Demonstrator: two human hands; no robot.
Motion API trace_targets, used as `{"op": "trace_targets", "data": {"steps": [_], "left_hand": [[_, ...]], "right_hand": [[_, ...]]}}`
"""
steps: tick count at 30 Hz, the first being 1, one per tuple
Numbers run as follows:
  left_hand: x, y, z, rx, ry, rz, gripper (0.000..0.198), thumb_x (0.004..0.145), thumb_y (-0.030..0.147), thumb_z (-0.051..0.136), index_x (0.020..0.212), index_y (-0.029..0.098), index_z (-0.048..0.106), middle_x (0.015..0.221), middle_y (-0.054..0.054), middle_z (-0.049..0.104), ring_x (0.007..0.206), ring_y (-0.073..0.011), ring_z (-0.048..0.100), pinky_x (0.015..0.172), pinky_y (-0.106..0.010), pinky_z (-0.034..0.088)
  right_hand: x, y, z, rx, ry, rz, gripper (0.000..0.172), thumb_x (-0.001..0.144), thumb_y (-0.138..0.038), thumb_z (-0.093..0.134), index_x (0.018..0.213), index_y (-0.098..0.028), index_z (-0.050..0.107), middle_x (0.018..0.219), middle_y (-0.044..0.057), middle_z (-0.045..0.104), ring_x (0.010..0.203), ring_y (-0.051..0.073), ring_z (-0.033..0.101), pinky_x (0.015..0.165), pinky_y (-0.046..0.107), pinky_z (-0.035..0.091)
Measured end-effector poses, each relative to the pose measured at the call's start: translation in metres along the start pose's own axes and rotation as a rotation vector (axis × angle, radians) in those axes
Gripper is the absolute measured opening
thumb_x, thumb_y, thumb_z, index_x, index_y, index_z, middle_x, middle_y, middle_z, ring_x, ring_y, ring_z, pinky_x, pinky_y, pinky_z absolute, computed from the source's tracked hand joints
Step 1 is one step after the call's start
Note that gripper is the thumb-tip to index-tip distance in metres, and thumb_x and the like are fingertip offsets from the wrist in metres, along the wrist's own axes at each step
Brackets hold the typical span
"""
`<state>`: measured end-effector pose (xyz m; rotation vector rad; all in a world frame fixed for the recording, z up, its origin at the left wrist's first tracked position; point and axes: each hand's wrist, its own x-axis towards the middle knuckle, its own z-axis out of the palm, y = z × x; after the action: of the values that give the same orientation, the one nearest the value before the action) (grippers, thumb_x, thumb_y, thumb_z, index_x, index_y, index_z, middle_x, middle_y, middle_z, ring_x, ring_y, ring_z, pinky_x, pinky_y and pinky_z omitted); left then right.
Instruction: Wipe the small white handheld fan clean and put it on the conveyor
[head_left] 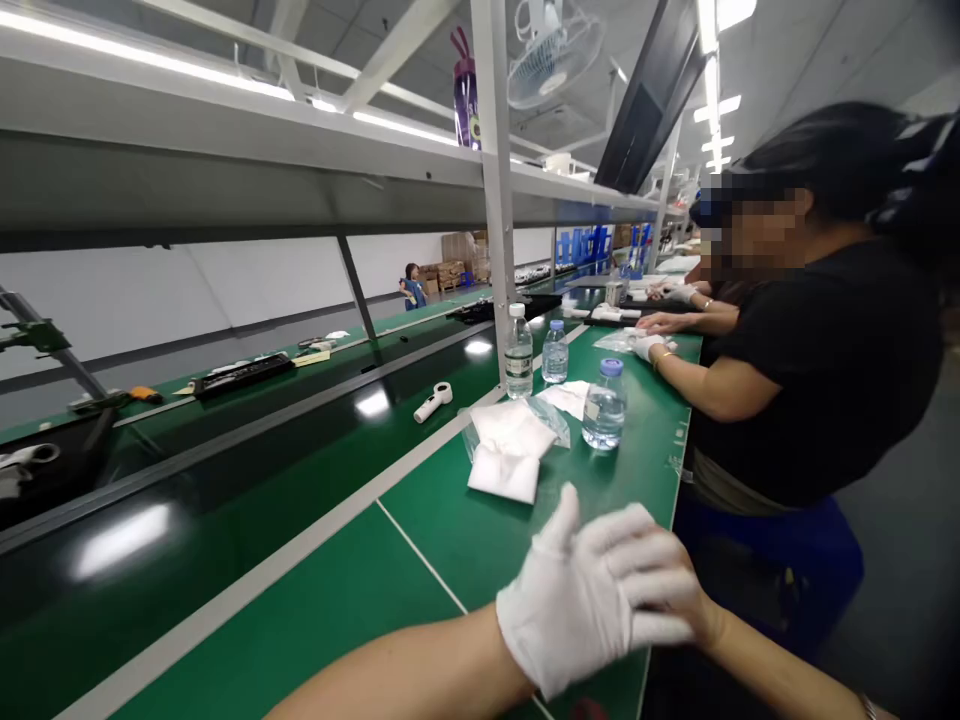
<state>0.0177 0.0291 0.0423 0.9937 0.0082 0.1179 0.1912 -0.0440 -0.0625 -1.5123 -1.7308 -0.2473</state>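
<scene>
My left hand [589, 595] wears a white cloth glove and is held over the green bench [405, 590], thumb up and fingers spread. Behind its gloved fingers is my bare right hand [703, 608], close against them; its own fingers are mostly hidden, so I cannot tell whether they grip the glove. Just beyond my hands lie folded white foam or cloth pieces [504, 472] on a clear plastic bag [559, 428]. A water bottle with a blue-violet cap [604, 410] stands to the right of them.
Two more water bottles, one white-capped [518, 355] and one blue-capped [555, 355], stand by a metal post [493, 200]. A white handheld device [433, 402] lies on the dark conveyor belt [285, 480]. A co-worker in black [832, 370] sits to the right along the bench.
</scene>
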Motion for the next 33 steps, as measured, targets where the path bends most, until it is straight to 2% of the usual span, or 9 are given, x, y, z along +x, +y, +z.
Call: {"op": "trace_targets", "data": {"steps": [3,6,12,16,19,22,27,33], "left_hand": [[0.003,0.006,0.007,-0.402,-0.002,0.032,0.081,0.085,0.078,0.023,0.130,0.018,0.054,0.147,-0.016,0.039,0.126,-0.0308,0.048,0.090,-0.040,0.044],[0.005,0.005,0.009,-0.488,0.024,0.042,0.076,0.085,0.076,0.030,0.122,0.017,0.060,0.141,-0.015,0.046,0.121,-0.0308,0.051,0.091,-0.042,0.042],[0.006,-0.001,0.015,-0.577,0.154,0.046,0.076,0.083,0.076,0.037,0.121,0.015,0.060,0.140,-0.016,0.047,0.121,-0.0332,0.050,0.097,-0.047,0.037],[0.004,0.000,0.022,-0.640,0.128,0.064,0.078,0.084,0.076,0.032,0.124,0.015,0.058,0.140,-0.015,0.048,0.122,-0.0331,0.049,0.098,-0.049,0.034],[0.000,0.002,0.024,-0.654,0.100,0.074,0.077,0.086,0.076,0.028,0.123,0.016,0.059,0.130,-0.014,0.056,0.120,-0.0328,0.050,0.096,-0.048,0.034],[-0.003,0.002,0.025,-0.647,0.120,0.070,0.077,0.086,0.076,0.026,0.121,0.015,0.060,0.123,-0.014,0.060,0.120,-0.0330,0.050,0.092,-0.046,0.036],[-0.003,0.000,0.027,-0.602,0.152,0.035,0.075,0.088,0.073,0.029,0.117,0.012,0.061,0.120,-0.015,0.062,0.119,-0.0326,0.051,0.091,-0.045,0.038],[-0.001,-0.001,0.024,-0.574,0.176,0.013,0.071,0.091,0.069,0.030,0.117,0.010,0.061,0.118,-0.014,0.064,0.118,-0.0295,0.052,0.091,-0.043,0.040]], "right_hand": [[-0.010,-0.008,0.000,0.127,0.092,0.169,0.035,0.093,-0.051,0.044,0.112,-0.025,0.058,0.106,0.007,0.064,0.093,0.017,0.061,0.079,0.037,0.054],[-0.020,-0.020,-0.009,0.239,0.155,0.337,0.028,0.092,-0.046,0.047,0.111,-0.028,0.059,0.108,0.004,0.065,0.098,0.020,0.063,0.082,0.034,0.056],[-0.030,-0.039,-0.039,0.445,0.181,0.578,0.026,0.089,-0.042,0.053,0.107,-0.025,0.061,0.090,0.001,0.068,0.073,0.012,0.063,0.066,0.019,0.055],[-0.030,-0.044,-0.042,0.559,0.235,0.632,0.030,0.087,-0.043,0.055,0.110,-0.025,0.060,0.096,0.004,0.067,0.080,0.014,0.064,0.070,0.020,0.056],[-0.026,-0.046,-0.040,0.642,0.260,0.640,0.032,0.087,-0.046,0.054,0.111,-0.025,0.060,0.094,0.005,0.066,0.079,0.016,0.064,0.070,0.024,0.057],[-0.020,-0.050,-0.044,0.693,0.275,0.626,0.036,0.086,-0.051,0.053,0.107,-0.023,0.061,0.092,0.007,0.065,0.079,0.017,0.064,0.070,0.027,0.057],[-0.008,-0.060,-0.058,0.637,0.277,0.644,0.032,0.074,-0.049,0.069,0.093,-0.024,0.065,0.088,0.003,0.066,0.078,0.016,0.063,0.068,0.023,0.056],[-0.006,-0.061,-0.065,0.539,0.264,0.715,0.029,0.072,-0.050,0.070,0.087,-0.024,0.068,0.084,0.001,0.066,0.077,0.015,0.060,0.068,0.024,0.052]]}}
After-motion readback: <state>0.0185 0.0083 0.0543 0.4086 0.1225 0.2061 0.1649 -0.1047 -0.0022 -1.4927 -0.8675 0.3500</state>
